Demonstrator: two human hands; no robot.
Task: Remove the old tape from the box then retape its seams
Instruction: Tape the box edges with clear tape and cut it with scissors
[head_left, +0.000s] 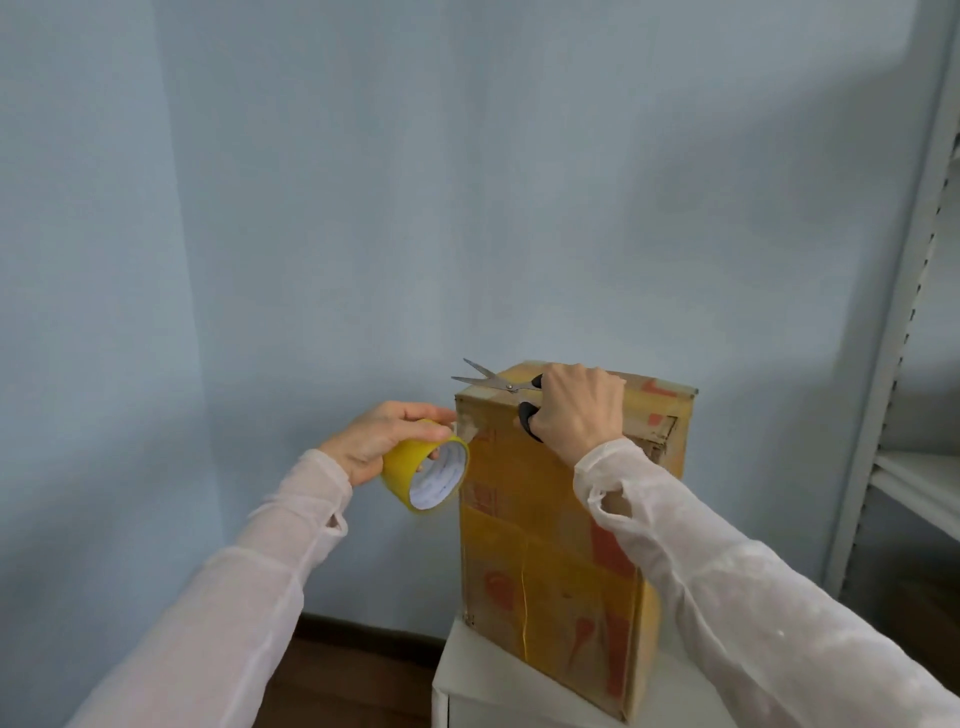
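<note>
A tall cardboard box (550, 545) with red print stands upright on a white stand (498, 691); yellowish tape runs down its front and over its top. My left hand (384, 436) grips a roll of yellow tape (428, 470) right against the box's upper left corner. My right hand (579, 410) rests at the box's top and holds black-handled scissors (496, 384), blades parted and pointing left past the top left corner. Torn paper patches show on the front near the top corners.
A pale blue wall stands close behind the box. A grey metal shelving unit (914, 364) rises at the right edge. Dark wooden floor (353, 675) shows at the bottom, left of the white stand.
</note>
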